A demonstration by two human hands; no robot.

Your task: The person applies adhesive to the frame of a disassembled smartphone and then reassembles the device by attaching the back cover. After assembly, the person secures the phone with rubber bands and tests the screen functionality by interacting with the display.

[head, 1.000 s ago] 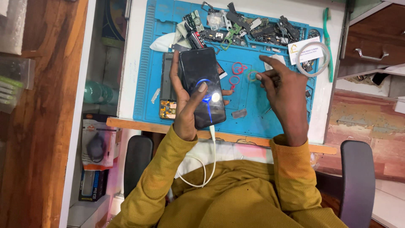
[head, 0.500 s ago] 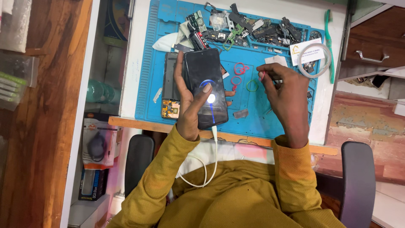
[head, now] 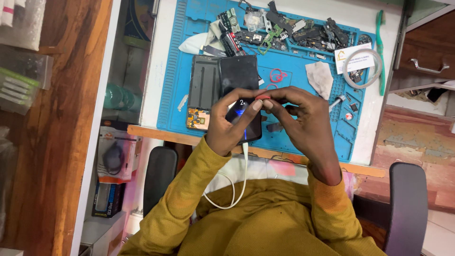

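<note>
My left hand [head: 226, 125] grips a black phone [head: 238, 78] upright over the blue work mat [head: 173, 71]. The lower part of its screen glows blue and white. A white cable [head: 241, 180] hangs from the phone's bottom edge down to my lap. My right hand [head: 305, 118] has come against the phone from the right. Its fingertips meet my left thumb and pinch a small red band [head: 262, 97] at the phone's right edge. Two more red bands [head: 277, 75] lie on the mat just beyond.
An opened phone chassis [head: 203, 87] lies on the mat left of the phone. Several loose phone parts [head: 294, 28] are heaped along the mat's far edge. A white cloth [head: 320, 76], tape roll [head: 362, 68], green toothbrush [head: 380, 52] and small screwdriver [head: 336, 100] lie to the right.
My right hand has moved left from the mat's right side to the phone and now pinches a red band there. The phone has stayed in my left hand.
</note>
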